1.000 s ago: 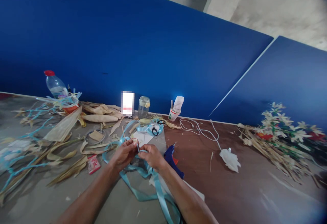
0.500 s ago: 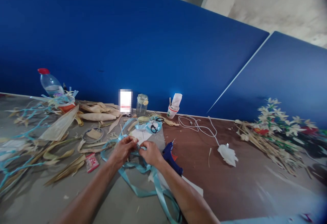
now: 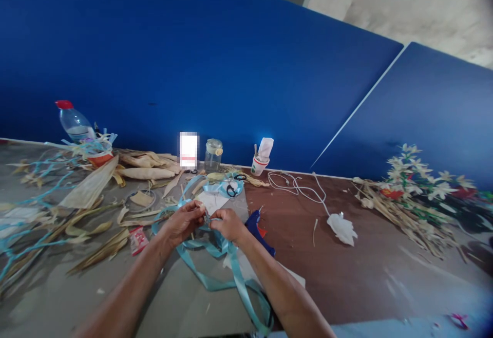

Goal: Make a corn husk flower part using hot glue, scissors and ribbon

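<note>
My left hand and my right hand meet over the table, fingertips pinched together on a small pale piece with light blue ribbon around it. The ribbon trails from my hands in loops toward me and away to the back. What exactly sits between my fingertips is too small to make out. A blue glue gun lies just right of my right hand, on white paper.
Dried husk leaves and blue strips litter the left. At the back stand a plastic bottle, a glass jar and a paper cup. Scissors, a white cable, a white husk flower and finished flowers lie to the right.
My hands have stayed together on the ribbon, with the fingers shifting slightly. The view has tipped down and shifted a little, so everything sits a bit higher and further left.
</note>
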`<action>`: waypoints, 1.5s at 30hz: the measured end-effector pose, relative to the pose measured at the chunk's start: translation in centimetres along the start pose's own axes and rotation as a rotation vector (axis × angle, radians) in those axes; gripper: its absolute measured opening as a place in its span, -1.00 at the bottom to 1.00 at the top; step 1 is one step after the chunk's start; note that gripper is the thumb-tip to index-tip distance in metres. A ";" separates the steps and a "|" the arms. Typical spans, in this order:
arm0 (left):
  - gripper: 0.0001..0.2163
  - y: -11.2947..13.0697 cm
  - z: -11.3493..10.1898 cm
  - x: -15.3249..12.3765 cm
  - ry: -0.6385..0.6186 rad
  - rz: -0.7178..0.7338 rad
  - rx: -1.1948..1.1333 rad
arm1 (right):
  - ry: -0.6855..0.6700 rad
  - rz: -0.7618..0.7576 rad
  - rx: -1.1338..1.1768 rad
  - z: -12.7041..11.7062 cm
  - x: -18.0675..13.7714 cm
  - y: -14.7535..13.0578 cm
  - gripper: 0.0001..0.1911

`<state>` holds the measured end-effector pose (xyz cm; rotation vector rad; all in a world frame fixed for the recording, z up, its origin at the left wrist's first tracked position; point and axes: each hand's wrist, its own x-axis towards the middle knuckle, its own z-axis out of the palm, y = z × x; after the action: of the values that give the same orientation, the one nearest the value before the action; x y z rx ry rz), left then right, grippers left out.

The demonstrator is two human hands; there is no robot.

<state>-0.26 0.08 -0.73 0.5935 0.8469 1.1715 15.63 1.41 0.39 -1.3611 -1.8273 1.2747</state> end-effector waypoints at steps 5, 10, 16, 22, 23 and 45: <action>-0.72 0.0 -0.2 -0.1 0.012 -0.077 0.044 | 0.001 -0.012 -0.034 0.2 0.3 0.6 -0.91; -0.77 -0.1 -0.2 -0.1 -0.007 -0.097 0.149 | 0.020 -0.052 -0.188 0.4 0.4 0.6 -0.88; -0.77 -0.3 0.4 -0.2 0.082 0.013 0.345 | 0.040 -0.058 -0.271 0.4 0.2 0.4 -0.89; -0.77 -0.2 1.1 -0.4 0.141 0.018 0.419 | 0.031 -0.043 -0.269 0.2 0.4 0.6 -0.93; -0.77 -0.1 1.2 -0.4 0.145 0.017 0.430 | 0.034 -0.039 -0.267 0.2 0.4 0.6 -0.94; -0.73 -0.1 0.5 -0.1 0.064 0.139 0.418 | 0.058 -0.123 -0.049 -3.0 1.4 1.2 -0.75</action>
<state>0.19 -0.01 -0.54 0.9723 1.1314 1.1494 18.12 3.88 0.40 -1.2761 -1.8827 1.1239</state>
